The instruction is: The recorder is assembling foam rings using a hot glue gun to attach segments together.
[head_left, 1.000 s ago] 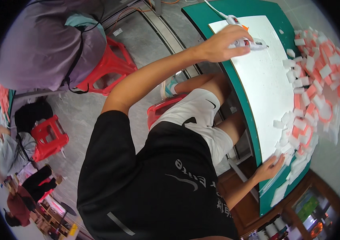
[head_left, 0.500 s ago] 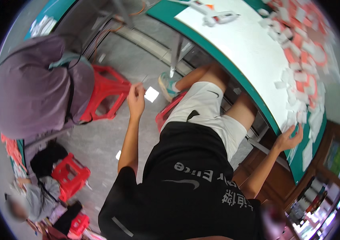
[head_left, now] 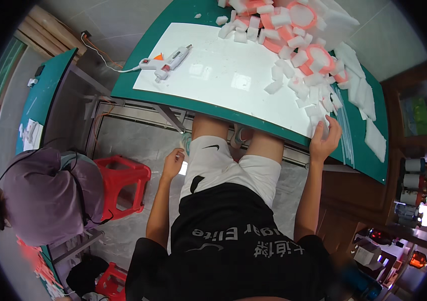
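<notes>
My left hand (head_left: pixel 173 162) hangs low beside my left thigh with its fingers curled. A small white square piece (head_left: pixel 184 168) shows right against the fingertips; I cannot tell whether they hold it. My right hand (head_left: pixel 325 142) is over the table's right front edge, thumb and fingers apart, at the near end of a pile of white foam blocks (head_left: pixel 273 87). Its fingertips reach among the nearest blocks. Pink foam rings (head_left: pixel 302 16) with white blocks on them lie in the same pile. A white glue gun (head_left: pixel 173 60) with a cord lies on the white board (head_left: pixel 213 50).
The green table (head_left: pixel 135 85) runs across in front of my legs. Clear thin sticks (head_left: pixel 343 131) and white foam sheets (head_left: pixel 374 138) lie at its right. To the left, a person in purple (head_left: pixel 52 193) sits on a red stool (head_left: pixel 123 183); another green table (head_left: pixel 50 95) stands behind.
The view has swung left, bringing the whole table into the upper middle. My right hand is still at the near end of the foam pile; my left hand is still low at my side.
</notes>
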{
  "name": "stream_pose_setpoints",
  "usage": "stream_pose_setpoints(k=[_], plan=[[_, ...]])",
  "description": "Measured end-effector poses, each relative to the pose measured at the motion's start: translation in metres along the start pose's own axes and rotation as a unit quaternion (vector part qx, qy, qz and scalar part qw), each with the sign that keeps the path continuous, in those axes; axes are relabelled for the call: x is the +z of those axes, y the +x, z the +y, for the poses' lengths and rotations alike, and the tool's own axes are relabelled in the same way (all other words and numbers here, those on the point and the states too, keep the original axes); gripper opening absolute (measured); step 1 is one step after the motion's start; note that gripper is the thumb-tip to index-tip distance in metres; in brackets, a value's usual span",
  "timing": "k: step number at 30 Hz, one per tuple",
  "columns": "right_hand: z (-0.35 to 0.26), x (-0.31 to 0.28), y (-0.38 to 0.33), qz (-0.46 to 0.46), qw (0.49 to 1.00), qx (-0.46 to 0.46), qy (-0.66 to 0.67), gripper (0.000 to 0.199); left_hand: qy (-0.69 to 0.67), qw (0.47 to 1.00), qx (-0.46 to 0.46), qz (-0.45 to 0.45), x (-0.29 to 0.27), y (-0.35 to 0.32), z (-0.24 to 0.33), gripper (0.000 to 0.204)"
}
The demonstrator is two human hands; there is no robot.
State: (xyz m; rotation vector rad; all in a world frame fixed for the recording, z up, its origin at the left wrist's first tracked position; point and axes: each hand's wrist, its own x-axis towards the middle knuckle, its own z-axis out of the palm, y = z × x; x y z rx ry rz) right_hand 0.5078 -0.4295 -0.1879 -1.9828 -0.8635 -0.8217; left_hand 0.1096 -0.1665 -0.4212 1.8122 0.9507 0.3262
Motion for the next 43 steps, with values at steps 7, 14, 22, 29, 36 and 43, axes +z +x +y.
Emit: stream_pose_setpoints(k=[7, 14, 22, 29, 36, 43], plan=[[-0.001, -0.002, -0.002, -0.001, 1.000, 0.003, 0.003, 0.022, 0.055, 0.997, -0.052, 0.009, 0.013, -0.011, -0.021, 0.023], [-0.004, -0.002, 0.002, -0.002, 1.000, 0.006, 0.006, 0.020, 0.047, 0.999, -0.022, 0.005, 0.026, -0.007, -0.074, 0.019], [0.000, -0.001, 0.001, -0.021, 0.999, 0.033, -0.017, 0.021, 0.070, 0.996, -0.043, 0.035, 0.016, 0.010, -0.020, 0.016], [0.016, -0.002, -0.004, -0.028, 0.998, 0.031, -0.056, 0.023, 0.001, 0.961, 0.124, 0.247, -0.036, 0.034, 0.070, 0.017], [0.006, 0.000, -0.001, -0.052, 0.997, 0.033, -0.039, 0.025, 0.033, 0.875, 0.231, 0.423, -0.123, 0.048, 0.188, 0.014], [0.016, 0.005, -0.002, -0.102, 0.994, 0.026, -0.036, 0.021, 0.033, 0.854, 0.348, 0.386, -0.114, 0.106, 0.224, 0.016]])
